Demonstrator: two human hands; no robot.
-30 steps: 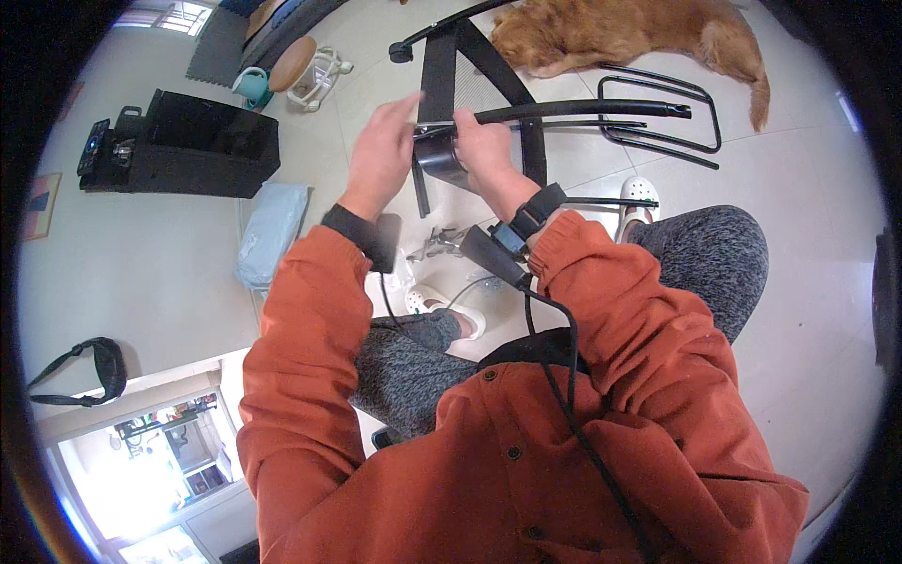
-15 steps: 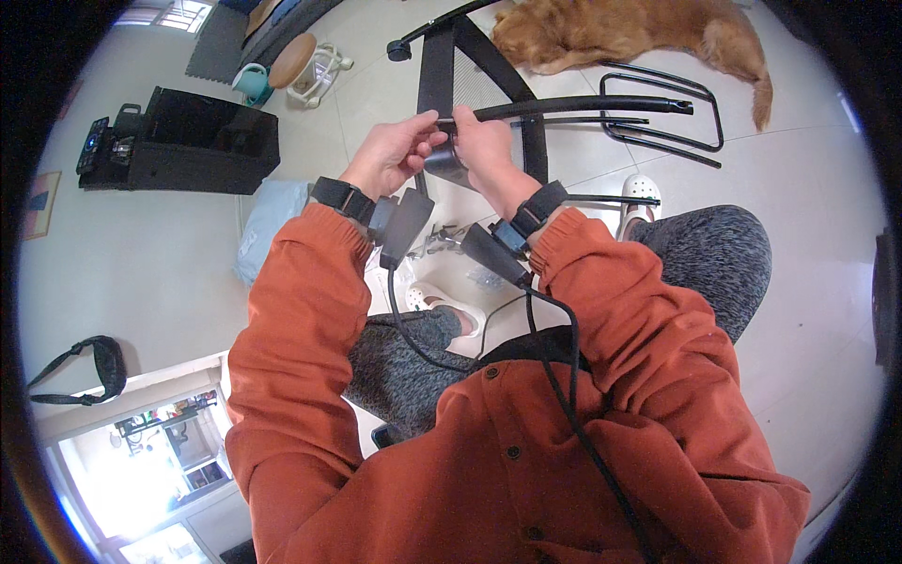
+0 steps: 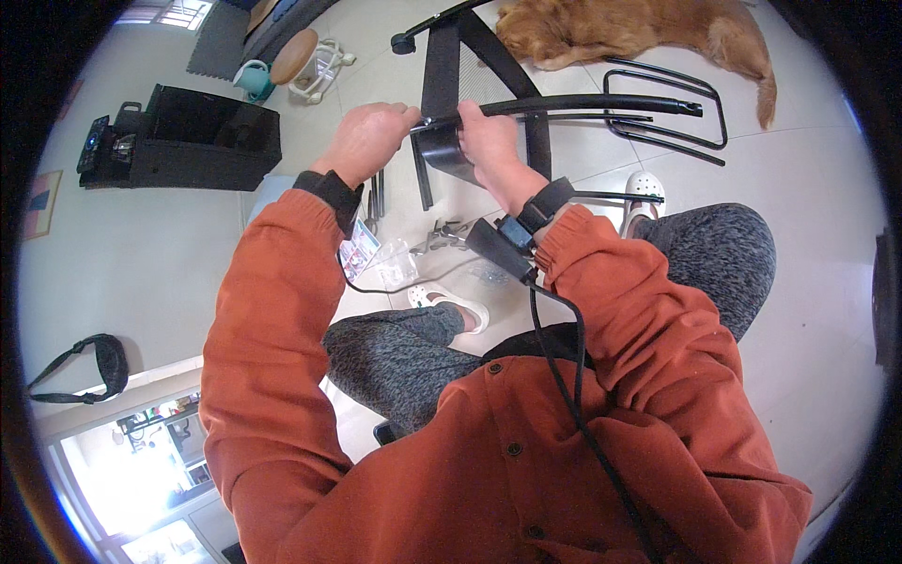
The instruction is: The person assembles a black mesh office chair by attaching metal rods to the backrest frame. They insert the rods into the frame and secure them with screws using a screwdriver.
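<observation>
My right hand [image 3: 490, 141] is closed round a black curved metal tube [image 3: 601, 103] of a chair frame, thumb on top. At the tube's left end, beside a small shiny bolt-like tip [image 3: 426, 123], my left hand [image 3: 371, 136] is closed with its fingertips pinched together. Whatever it pinches is hidden or too small to name. A black curved plate [image 3: 440, 153] hangs below the tube between the hands. Behind them is the black-framed mesh chair back [image 3: 479, 80], with a caster [image 3: 403, 43] near its upper left.
A dog [image 3: 639, 33] lies on the tiled floor at the far side, near a black tubular frame [image 3: 711, 113]. Metal parts [image 3: 443, 235], a plastic bag [image 3: 398, 268] and a printed sheet [image 3: 360, 249] lie by my left shoe [image 3: 451, 305]. Leftward stands a black cabinet [image 3: 202, 141].
My left hand has moved left and turned, its back now upward, baring the tube's end. My right hand stays on the tube, which has shifted slightly right.
</observation>
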